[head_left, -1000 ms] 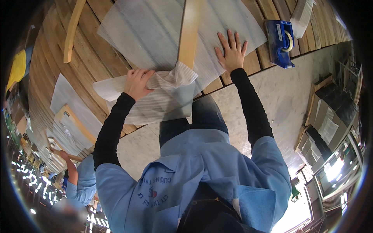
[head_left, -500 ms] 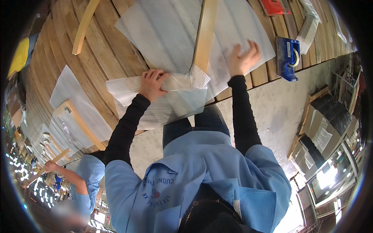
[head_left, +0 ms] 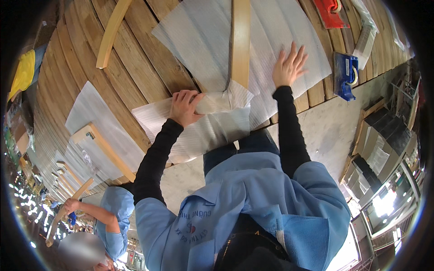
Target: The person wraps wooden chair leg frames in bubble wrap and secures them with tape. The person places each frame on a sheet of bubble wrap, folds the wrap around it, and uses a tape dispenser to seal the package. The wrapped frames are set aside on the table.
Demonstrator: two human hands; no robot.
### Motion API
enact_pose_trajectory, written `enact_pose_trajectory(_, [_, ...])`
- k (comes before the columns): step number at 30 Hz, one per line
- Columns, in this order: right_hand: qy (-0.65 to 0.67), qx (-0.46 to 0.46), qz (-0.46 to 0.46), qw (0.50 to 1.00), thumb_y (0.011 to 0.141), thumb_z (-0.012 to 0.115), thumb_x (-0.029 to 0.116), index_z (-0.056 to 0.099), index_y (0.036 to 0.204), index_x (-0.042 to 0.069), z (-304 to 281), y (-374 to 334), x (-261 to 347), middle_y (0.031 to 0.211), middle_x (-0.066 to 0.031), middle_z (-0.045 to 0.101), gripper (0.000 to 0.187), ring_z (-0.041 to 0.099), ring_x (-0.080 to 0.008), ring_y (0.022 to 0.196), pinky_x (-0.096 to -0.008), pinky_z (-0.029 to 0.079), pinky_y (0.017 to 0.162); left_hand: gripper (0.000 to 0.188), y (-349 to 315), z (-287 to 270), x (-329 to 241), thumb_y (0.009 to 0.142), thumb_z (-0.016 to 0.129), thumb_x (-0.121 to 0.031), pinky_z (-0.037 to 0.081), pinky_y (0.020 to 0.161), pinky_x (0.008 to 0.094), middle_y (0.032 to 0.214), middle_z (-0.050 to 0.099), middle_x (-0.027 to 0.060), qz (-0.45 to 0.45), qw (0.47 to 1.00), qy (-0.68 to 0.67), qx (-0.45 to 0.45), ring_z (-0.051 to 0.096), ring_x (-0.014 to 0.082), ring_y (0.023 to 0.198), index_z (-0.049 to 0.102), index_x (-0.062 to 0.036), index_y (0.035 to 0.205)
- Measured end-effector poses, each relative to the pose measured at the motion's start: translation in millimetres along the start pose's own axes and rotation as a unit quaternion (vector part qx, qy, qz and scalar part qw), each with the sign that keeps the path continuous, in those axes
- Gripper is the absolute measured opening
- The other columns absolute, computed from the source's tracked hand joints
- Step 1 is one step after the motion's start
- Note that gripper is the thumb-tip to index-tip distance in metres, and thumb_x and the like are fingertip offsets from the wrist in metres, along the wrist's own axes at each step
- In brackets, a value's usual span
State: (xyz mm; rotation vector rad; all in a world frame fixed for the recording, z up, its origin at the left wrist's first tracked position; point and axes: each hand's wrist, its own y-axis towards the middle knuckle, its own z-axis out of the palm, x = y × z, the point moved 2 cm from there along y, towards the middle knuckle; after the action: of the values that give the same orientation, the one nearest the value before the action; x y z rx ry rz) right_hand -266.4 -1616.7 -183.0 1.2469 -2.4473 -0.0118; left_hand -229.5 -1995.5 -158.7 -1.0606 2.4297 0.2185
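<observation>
A pale wooden bar [head_left: 240,45] lies lengthwise on a translucent white foam sheet [head_left: 199,40]. Its near end is wrapped in foam, and a foam-covered crosspiece [head_left: 214,103] runs left from there. My left hand [head_left: 183,108] has its fingers curled over the left end of that crosspiece, thumb on the near side. What lies inside the wrap is hidden. A loose foam flap hangs toward me over the table's edge. To the right of the bar, my right hand [head_left: 288,67] is spread flat over the foam sheet and holds nothing.
A blue tape dispenser [head_left: 344,77] stands at the right table edge, a red tape dispenser [head_left: 330,13] beyond it. Another wooden piece [head_left: 110,36] lies at the far left of the slatted table. On the left, a co-worker [head_left: 113,212] holds a wooden bar near another foam sheet [head_left: 99,113].
My right hand has flattened and its fingers have spread out over the foam. My left hand keeps its place on the wrapped crosspiece. The whole view has shifted slightly.
</observation>
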Motion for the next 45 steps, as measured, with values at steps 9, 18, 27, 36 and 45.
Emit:
enact_pose_trajectory(9, [0.177, 0.049, -0.220, 0.958, 0.086, 0.068, 0.038, 0.067, 0.107, 0.004, -16.9, -18.1, 144.5, 0.117, -0.0167, 0.063, 0.039, 0.055, -0.0359, 0.107, -0.0502, 0.043, 0.091, 0.072, 0.3, 15.4, 17.1, 0.059, 0.090, -0.038, 0.042, 0.095, 0.0465, 0.116, 0.055, 0.0013, -0.024, 0.999, -0.035, 0.018, 0.053, 0.0275, 0.111, 0.065, -0.0218, 0.124])
enact_pose_trajectory(18, [0.107, 0.046, -0.348, 0.930, 0.095, 0.063, 0.036, 0.060, 0.097, 0.009, 106.4, -58.8, 260.3, 0.092, -0.0086, 0.058, 0.027, 0.056, -0.0277, 0.091, -0.0421, 0.043, 0.072, 0.069, 13.9, 18.4, -8.2, 0.059, 0.090, -0.036, 0.044, 0.090, 0.0459, 0.115, 0.055, 0.0001, 0.035, 0.999, -0.013, -0.016, 0.054, 0.0259, 0.110, 0.065, -0.0220, 0.121])
enact_pose_trajectory(27, [0.302, 0.047, -0.256, 0.917, 0.098, 0.065, 0.028, 0.062, 0.096, 0.009, 29.1, -21.4, 245.7, 0.080, -0.0102, 0.063, 0.019, 0.065, -0.0298, 0.065, -0.0414, 0.053, 0.055, 0.064, 25.7, 22.7, -19.9, 0.058, 0.090, -0.040, 0.041, 0.090, 0.0453, 0.110, 0.057, 0.0010, -0.013, 0.999, -0.028, -0.008, 0.054, 0.0264, 0.108, 0.067, -0.0213, 0.115])
enact_pose_trajectory(36, [0.435, -0.116, 0.104, 0.887, 0.099, 0.066, 0.014, 0.059, 0.088, -0.001, -82.3, -41.4, 37.7, 0.075, -0.0068, 0.064, 0.020, 0.065, -0.0107, 0.063, -0.0300, 0.059, 0.052, 0.064, 21.8, 22.3, -23.3, 0.057, 0.092, -0.040, 0.039, 0.086, 0.0453, 0.110, 0.058, 0.0029, -0.036, 0.999, -0.018, -0.010, 0.053, 0.0285, 0.107, 0.065, -0.0200, 0.111])
enact_pose_trajectory(45, [0.357, 0.061, 0.221, 0.905, 0.097, 0.068, 0.020, 0.065, 0.092, -0.005, -18.3, -27.0, -70.3, 0.069, -0.0097, 0.067, 0.025, 0.068, -0.0160, 0.055, -0.0284, 0.057, 0.049, 0.082, 33.1, 17.7, -37.0, 0.061, 0.091, -0.047, 0.040, 0.096, 0.0537, 0.124, 0.056, 0.0088, -0.114, 0.988, 0.031, 0.100, 0.050, 0.0338, 0.121, 0.057, -0.0164, 0.129])
